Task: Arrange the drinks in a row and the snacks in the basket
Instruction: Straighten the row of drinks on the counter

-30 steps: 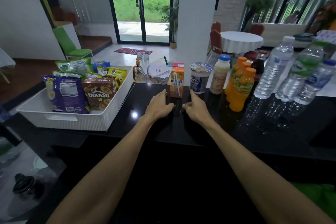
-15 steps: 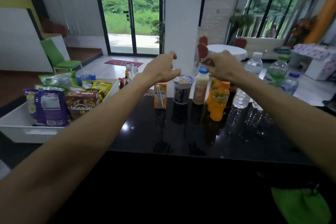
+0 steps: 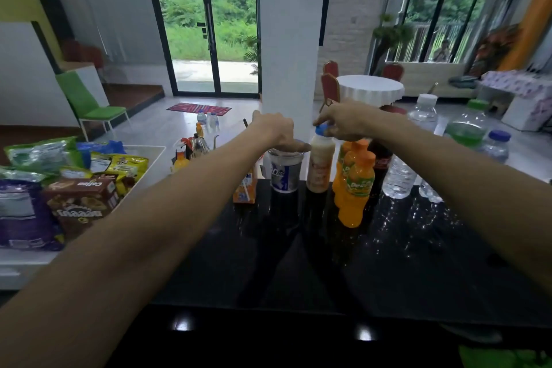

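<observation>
Two hands over black counter (image 3: 418, 248) | left hand (image 3: 273, 130) on cup (image 3: 285, 178) lid, grip unclear | right hand (image 3: 343, 121) pinches blue-capped bottle (image 3: 319, 164) top | snacks (image 3: 80, 200) in basket (image 3: 152, 155)

glossy black worktop (image 3: 388, 263), white basket (image 3: 18, 273) on its left end, drinks lined along the far edge

right of the basket stand an orange juice carton (image 3: 245, 188), a lidded cup (image 3: 285, 172) just beside it and a milky bottle (image 3: 320, 166) with a blue cap. next come a front orange bottle (image 3: 357, 188), a rear orange bottle (image 3: 340, 164) close behind it and a dark bottle (image 3: 379, 164). at the right end stand a white-capped water bottle (image 3: 400, 176), a green-capped water bottle (image 3: 466, 128) and a blue-capped water bottle (image 3: 497, 146). the bare near surface mirrors the bottles and some lights.
</observation>
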A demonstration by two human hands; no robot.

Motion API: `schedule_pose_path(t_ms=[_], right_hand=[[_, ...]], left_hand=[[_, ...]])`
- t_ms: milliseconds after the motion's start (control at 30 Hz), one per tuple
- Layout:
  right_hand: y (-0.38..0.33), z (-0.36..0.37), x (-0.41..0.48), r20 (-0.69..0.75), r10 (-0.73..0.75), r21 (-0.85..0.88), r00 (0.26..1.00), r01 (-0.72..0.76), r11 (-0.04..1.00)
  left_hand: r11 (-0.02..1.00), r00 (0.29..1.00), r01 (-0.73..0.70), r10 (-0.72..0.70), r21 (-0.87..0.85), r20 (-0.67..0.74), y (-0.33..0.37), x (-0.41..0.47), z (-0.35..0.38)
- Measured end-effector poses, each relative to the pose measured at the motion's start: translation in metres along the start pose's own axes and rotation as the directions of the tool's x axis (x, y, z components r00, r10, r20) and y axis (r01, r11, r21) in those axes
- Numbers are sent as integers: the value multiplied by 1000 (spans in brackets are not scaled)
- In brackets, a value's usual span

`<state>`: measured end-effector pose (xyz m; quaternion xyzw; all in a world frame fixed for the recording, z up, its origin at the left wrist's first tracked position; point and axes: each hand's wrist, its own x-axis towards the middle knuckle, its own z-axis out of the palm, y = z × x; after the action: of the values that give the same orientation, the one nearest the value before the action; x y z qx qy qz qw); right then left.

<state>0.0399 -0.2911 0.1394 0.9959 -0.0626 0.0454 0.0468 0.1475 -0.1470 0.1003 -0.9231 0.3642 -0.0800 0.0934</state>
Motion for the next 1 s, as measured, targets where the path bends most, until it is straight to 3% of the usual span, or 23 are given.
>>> schedule_pose_path(t_ms=[167,333,433,567,733,1000], right_hand=[[5,2,7,28,-14,84,1000,12,996],[6,2,12,23,-24,115,999,21,993],[8,2,14,22,-22,127,1000,19,992],[8,3,15,15,-22,125,1000,20,992],[6,2,18,41,-11,104,999,7,995],[-6,5,24,38,-6,-85,999,10,996]], left_hand=[[995,996,8,1,-95,88,3,13,6],[933,925,-21,154,-358,347,-9,26,-14],[914,944,-29,158,-404,289,-10,33,-13],[947,973,-52,119,-317,197,-5,34,-1],[925,944,-50,167,-377,285,-11,32,0],[882,973,-70,164,-466,163,-19,27,8]])
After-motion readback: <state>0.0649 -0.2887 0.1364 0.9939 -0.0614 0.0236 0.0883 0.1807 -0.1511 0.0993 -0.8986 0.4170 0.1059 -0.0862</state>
